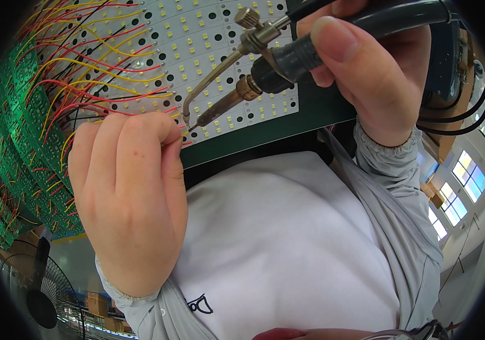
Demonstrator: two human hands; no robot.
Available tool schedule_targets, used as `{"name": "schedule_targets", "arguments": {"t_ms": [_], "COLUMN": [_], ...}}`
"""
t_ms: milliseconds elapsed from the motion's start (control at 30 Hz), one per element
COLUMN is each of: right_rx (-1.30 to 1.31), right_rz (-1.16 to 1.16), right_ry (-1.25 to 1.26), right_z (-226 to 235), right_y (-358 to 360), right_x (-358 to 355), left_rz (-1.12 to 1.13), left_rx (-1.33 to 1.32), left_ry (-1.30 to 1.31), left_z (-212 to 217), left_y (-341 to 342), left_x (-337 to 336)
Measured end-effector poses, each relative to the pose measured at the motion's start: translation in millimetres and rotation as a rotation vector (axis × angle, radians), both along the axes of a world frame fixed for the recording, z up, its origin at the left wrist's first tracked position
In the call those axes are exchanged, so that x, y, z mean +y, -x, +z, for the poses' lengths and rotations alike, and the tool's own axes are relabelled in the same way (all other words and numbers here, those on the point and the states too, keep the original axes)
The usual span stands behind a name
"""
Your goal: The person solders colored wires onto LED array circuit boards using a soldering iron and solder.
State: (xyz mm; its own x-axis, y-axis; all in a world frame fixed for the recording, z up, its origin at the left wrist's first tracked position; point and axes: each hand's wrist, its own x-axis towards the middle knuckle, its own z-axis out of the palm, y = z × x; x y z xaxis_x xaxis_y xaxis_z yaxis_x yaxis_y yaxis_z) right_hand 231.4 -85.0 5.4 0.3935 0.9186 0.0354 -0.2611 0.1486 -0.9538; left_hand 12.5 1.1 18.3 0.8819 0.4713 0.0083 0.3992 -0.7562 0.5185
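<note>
My right hand grips a soldering iron with a dark handle and a thin brass-coloured feed tube clamped along it. The iron's tip is at the near edge of a white LED board, just beside my left fingertips. My left hand is closed in a pinch there, its thumb and forefinger on a thin wire whose yellow end shows. Red, yellow and black wires run from the white board to green circuit boards at the left. My left fingers hide part of the joint.
The white board lies on a dark green surface whose near edge is close to my body. Black cables loop at the right beside a dark blue-grey device. A fan stands at the lower left.
</note>
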Motion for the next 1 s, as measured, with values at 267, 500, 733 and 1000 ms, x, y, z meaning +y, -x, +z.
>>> {"name": "schedule_targets", "arguments": {"t_ms": [267,500,733,1000], "right_rx": [0.082,0.12,-0.135,-0.027], "right_rz": [-0.012,-0.018,0.009,-0.076], "right_ry": [0.05,-0.032,0.206,-0.024], "right_z": [5,-2,3,-7], "right_y": [4,0,-35,-41], "right_x": [-1,-1,-18,-16], "left_rz": [0.015,0.012,0.028,0.138], "left_rx": [0.014,-0.002,-0.029,-0.273], "left_ry": [0.01,0.018,0.008,-0.042], "left_z": [0,-3,4,23], "left_y": [1,1,-8,30], "left_x": [-3,1,2,16]}}
